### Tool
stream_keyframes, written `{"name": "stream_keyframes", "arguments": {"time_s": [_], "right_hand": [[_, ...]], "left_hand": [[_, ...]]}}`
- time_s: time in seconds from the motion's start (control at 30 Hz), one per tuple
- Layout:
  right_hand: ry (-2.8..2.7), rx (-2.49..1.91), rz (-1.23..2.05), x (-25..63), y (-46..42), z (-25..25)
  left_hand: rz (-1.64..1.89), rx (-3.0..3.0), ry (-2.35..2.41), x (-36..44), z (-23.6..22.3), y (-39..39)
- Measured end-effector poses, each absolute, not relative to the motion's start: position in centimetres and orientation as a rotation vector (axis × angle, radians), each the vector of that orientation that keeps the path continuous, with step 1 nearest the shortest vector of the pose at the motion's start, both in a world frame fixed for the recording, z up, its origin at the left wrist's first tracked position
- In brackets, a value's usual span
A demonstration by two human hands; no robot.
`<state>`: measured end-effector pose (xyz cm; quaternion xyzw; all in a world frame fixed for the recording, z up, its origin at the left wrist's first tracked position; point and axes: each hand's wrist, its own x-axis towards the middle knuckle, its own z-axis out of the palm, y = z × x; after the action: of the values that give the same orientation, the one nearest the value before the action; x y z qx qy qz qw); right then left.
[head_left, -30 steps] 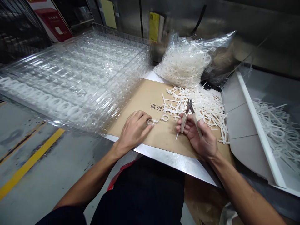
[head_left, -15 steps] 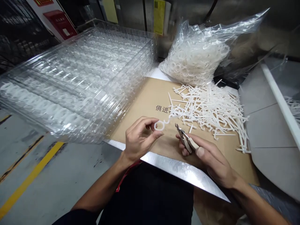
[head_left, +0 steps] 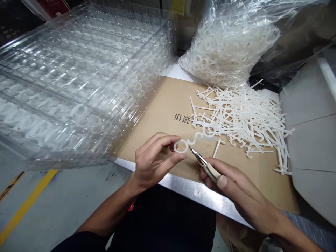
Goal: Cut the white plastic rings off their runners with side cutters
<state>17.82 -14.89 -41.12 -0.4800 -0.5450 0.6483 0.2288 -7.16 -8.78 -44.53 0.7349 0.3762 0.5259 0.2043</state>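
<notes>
Between the thumb and fingers of my left hand [head_left: 157, 159] is a white plastic ring part [head_left: 181, 146], pinched at its left side. A curvy strip runs from that ring up to a second ring [head_left: 208, 131] on the right, over the cardboard. My right hand [head_left: 233, 185] grips a pair of cutting pliers [head_left: 207, 166] with pale handles. The pliers' tips sit close by the right edge of the held ring, where the strip begins; whether they touch it I cannot tell. A heap of thin white plastic sprues [head_left: 252, 119] lies just beyond my right hand.
Clear plastic trays [head_left: 141, 70] holding white parts are stacked at the left. A clear bag [head_left: 223, 52] full of white rings stands at the back. Brown cardboard [head_left: 152, 115] covers the table, with a metal front edge [head_left: 181, 183]. A grey bin [head_left: 312, 140] borders the right side.
The pliers have moved left and turned, bringing their tips up beside the held ring. My left hand keeps its pinch on the ring part. The view has shifted closer.
</notes>
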Motion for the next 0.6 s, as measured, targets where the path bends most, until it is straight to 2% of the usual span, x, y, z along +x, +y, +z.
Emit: {"name": "stream_keyframes", "arguments": {"time_s": [0.6], "right_hand": [[-1.513,-1.27,1.748,17.17,-14.32,-41.27]], "left_hand": [[1.439,2.111,0.981,-6.98,-44.23,-8.69]]}}
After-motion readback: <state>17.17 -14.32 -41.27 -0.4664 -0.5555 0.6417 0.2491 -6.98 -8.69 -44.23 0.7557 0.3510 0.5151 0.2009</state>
